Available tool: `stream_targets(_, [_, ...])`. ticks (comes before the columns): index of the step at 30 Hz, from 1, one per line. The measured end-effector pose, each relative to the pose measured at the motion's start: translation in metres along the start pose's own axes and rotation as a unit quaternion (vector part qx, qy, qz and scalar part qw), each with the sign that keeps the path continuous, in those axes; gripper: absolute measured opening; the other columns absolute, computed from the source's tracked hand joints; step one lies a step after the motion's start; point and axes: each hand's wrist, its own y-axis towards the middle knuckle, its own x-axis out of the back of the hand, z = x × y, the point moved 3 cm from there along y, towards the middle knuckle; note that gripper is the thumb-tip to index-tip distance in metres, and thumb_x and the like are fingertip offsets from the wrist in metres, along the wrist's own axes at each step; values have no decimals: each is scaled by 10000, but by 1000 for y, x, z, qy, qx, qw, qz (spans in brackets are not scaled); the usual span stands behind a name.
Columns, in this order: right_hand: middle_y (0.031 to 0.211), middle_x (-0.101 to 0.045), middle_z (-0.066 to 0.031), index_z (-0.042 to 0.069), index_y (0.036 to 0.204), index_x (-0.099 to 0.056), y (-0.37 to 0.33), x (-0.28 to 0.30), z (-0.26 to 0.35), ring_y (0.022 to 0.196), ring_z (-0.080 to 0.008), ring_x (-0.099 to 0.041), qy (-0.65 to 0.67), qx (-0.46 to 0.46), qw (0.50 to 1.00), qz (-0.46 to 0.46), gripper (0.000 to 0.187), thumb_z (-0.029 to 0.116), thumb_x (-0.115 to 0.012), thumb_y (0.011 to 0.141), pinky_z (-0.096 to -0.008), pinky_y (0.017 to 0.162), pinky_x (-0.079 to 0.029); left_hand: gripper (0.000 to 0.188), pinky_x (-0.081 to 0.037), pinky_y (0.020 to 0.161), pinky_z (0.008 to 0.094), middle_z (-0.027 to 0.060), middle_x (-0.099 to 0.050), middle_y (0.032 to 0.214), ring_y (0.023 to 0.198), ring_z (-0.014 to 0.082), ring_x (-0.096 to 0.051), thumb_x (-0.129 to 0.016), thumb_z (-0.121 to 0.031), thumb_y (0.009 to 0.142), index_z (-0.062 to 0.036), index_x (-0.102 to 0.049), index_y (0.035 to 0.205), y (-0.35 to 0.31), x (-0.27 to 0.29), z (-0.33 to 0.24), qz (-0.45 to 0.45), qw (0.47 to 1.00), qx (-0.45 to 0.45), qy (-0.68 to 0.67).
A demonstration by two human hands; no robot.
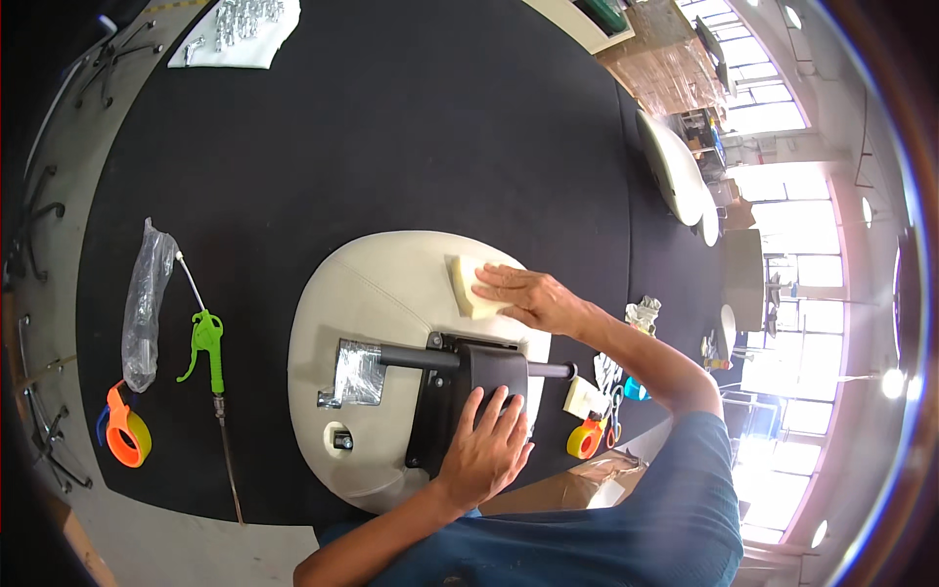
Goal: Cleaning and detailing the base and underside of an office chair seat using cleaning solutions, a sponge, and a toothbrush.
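A cream upholstered chair part (367,284), rounded and seamed, lies on the black table in front of me. My right hand (536,295) presses a pale yellow sponge (471,290) against its far right area. Bolted to the near half is a black mechanism with a plastic cover (494,370). My left hand (487,448) rests on that cover with fingers spread, gripping nothing. A dark rod (416,357) sticks out to the left, its end bound in clear film (358,374). To the right, a capped shaft (553,370) points outward. A small recessed fitting (340,441) sits near the left edge.
Left on the table (391,127) are a green air blow gun (207,342) with its hose, a plastic-wrapped item (147,308) and an orange tape dispenser (127,430). Right are another sponge (584,398), tape (585,440) and scissors (614,416). Metal parts (245,22) lie far left.
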Motion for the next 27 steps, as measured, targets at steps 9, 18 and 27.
stream_targets(9, [1601,-600,-105,194,1521,-656,196,-60,49,1529,-366,-496,-16,162,985,-61,507,219,-676,1016,-532,1332,-325,426,-341,1242,632,141,-685,1419,1409,346,-586,-804,-345,924,-66,-740,1240,2,-5,-2,20,1000,5,23])
stream_targets(18, [1622,-583,-88,107,1505,-655,79,-31,28,1578,-375,-428,5,123,988,-94,499,205,-668,1016,-583,1363,-249,388,-336,1239,639,132,-687,1424,1408,351,-583,-778,-335,956,-56,-767,1225,-1,-6,-1,16,1000,13,23])
stream_targets(27, [1622,-578,-82,107,1521,-631,51,-24,49,1542,-364,-480,-15,109,991,-70,495,214,-672,1040,-560,1345,-304,387,-337,1226,655,149,-680,1423,1404,366,-578,-767,-341,961,-52,-765,1218,3,-2,-2,36,999,-1,13])
